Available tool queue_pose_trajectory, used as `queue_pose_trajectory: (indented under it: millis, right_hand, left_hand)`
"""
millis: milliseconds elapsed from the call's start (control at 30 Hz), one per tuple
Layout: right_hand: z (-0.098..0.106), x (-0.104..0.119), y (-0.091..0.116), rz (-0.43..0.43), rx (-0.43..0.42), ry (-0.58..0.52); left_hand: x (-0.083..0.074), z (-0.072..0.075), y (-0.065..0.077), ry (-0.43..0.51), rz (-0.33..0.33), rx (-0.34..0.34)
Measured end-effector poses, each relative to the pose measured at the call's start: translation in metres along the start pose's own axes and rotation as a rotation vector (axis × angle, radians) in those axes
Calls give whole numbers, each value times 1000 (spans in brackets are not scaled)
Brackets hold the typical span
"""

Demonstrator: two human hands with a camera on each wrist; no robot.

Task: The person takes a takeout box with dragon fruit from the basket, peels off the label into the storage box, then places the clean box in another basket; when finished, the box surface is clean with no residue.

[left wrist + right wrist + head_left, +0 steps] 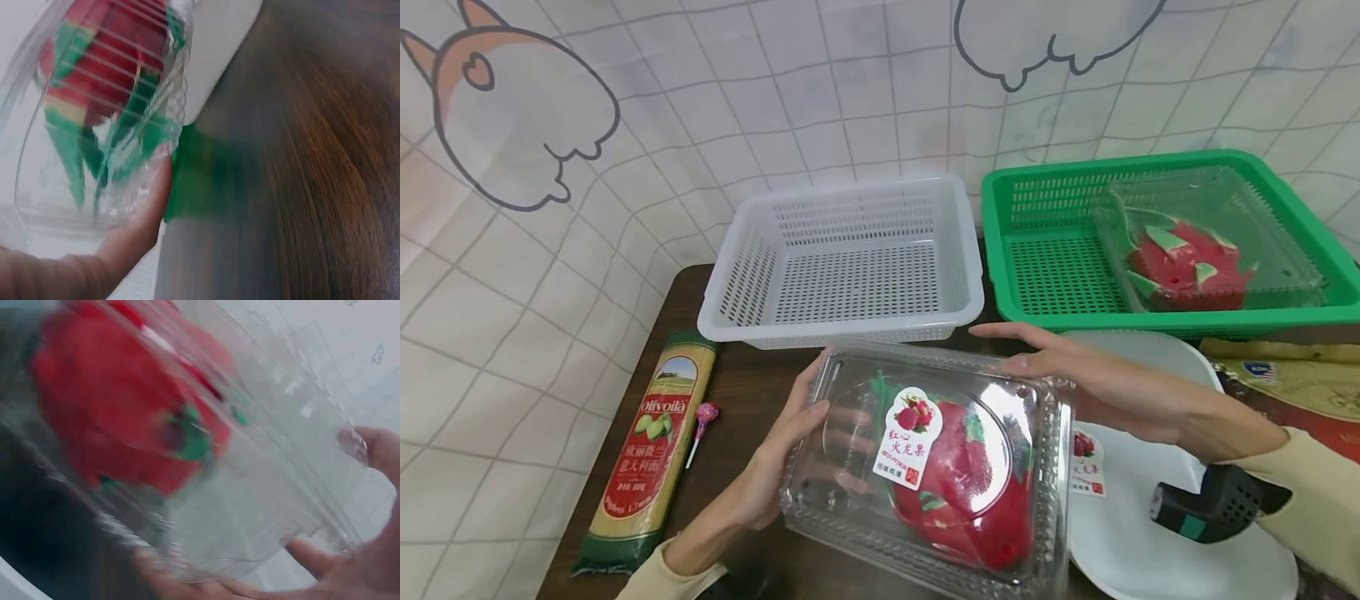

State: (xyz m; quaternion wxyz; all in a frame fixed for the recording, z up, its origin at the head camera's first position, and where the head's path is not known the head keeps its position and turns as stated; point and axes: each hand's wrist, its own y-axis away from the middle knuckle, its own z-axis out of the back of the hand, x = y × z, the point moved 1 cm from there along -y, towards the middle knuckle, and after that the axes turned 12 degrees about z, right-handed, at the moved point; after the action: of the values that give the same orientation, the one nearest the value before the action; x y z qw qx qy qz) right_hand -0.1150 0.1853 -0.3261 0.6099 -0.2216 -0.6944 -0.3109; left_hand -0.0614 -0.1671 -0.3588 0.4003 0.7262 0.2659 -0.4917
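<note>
A clear plastic clamshell box [850, 400] with a red dragon fruit [951, 492] inside is held up in front of me, tilted, with a white fruit label [908, 437] on its lid. My left hand [782, 450] grips the box's left side, thumb over the edge and fingers seen through the plastic. At the far right corner, my right hand [1075, 375] holds the box, thumb on the rim and index finger stretched out. In the right wrist view, the thumb and fingers of the right hand [369, 550] wrap that corner; the image is blurred.
A white basket [842, 329] stands behind. The green basket [1045, 321] to its right holds another boxed dragon fruit [1191, 267]. Pasta [651, 450] and a lollipop [703, 417] lie left. A white plate [1180, 567] and a yellow-red bag [1300, 379] lie right.
</note>
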Motion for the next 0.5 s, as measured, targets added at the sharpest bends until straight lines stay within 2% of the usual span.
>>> queue_pose_trajectory:
  millis: [200,400,500]
  right_hand:
    - [-16,-10,8,25,-113,-121]
    - [-43,-12,17,-5,-198,-12]
    - [-51,-16,17,-29,-212,12]
  left_hand:
    - [-3,-3,15,65,50,-38]
    - [2,-2,17,31,90,-144]
    - [5,-2,16,40,120,-187]
